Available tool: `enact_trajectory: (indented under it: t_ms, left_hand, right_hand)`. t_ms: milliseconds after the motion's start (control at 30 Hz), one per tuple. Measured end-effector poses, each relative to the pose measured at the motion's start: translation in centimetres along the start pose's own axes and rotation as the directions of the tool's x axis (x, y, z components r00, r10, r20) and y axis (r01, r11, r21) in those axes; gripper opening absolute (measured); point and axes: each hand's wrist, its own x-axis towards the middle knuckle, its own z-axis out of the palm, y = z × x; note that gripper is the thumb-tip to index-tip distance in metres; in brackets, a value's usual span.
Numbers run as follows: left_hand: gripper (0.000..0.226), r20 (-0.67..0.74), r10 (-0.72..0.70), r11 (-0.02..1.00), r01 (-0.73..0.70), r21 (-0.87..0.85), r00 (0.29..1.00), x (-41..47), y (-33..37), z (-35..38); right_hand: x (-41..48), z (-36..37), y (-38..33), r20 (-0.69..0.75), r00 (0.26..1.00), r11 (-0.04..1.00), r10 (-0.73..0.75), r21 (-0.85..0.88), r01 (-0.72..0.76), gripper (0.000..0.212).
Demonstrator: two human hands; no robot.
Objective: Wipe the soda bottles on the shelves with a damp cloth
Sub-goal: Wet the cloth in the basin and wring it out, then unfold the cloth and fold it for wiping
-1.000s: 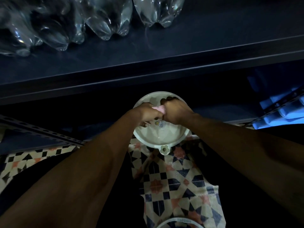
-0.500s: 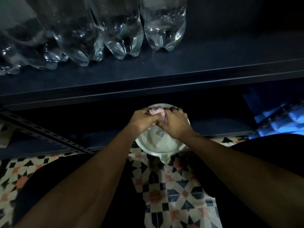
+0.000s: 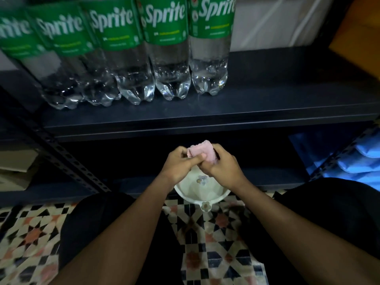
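Left hand and right hand side by side, fingers of both curled tight on a bunched pink cloth, held above a white bowl on patterned floor tiles; Sprite bottles stood upright in a row on the dark shelf above, well apart from the cloth

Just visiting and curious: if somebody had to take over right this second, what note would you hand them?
Hands: left grip and right grip both hold the bunched pink cloth above the white bowl on the tiled floor.
Sprite bottles stand in a row on the dark shelf above, neither hand touching them.
Done: cloth looks wrung out.
Left: wipe the bottles.
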Motion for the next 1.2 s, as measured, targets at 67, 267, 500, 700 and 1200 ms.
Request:
enact_trajectory:
  t_ms: [67,267,500,700,1200]
  left_hand:
    - [0.035,-0.018,0.027,0.999,-0.027,-0.024,0.999,-1.1,0.3,0.0]
    - [0.023,-0.016,0.050,0.989,-0.051,-0.138,0.999,-3.2,1.2,0.0]
    - [0.001,-0.022,0.029,0.997,-0.030,-0.073,0.999,-4.3,1.7,0.0]
    - [0.008,0.024,0.114,0.991,-0.116,0.071,0.993,-5.0,1.3,0.6]
    - [0.008,-0.318,-0.139,0.990,0.143,-0.011,0.938,-3.2,0.5,-0.7]
  right_hand:
    - [-0.8,-0.2,-0.3,-0.035,0.999,0.999,-0.036,-0.024,0.035,0.028]
    - [-2.3,-1.5,-1.4,-0.048,0.999,0.991,0.018,0.132,-0.011,0.023]
    - [-2.3,-3.1,-0.6,0.176,0.948,0.948,0.265,0.133,-0.290,0.041]
    - [-3.1,-2.5,-2.6,0.339,0.853,0.770,0.397,0.382,-0.511,0.053]
    - [-1.5,-4.2,-3.8,0.131,0.945,0.892,0.300,0.313,-0.327,0.018]
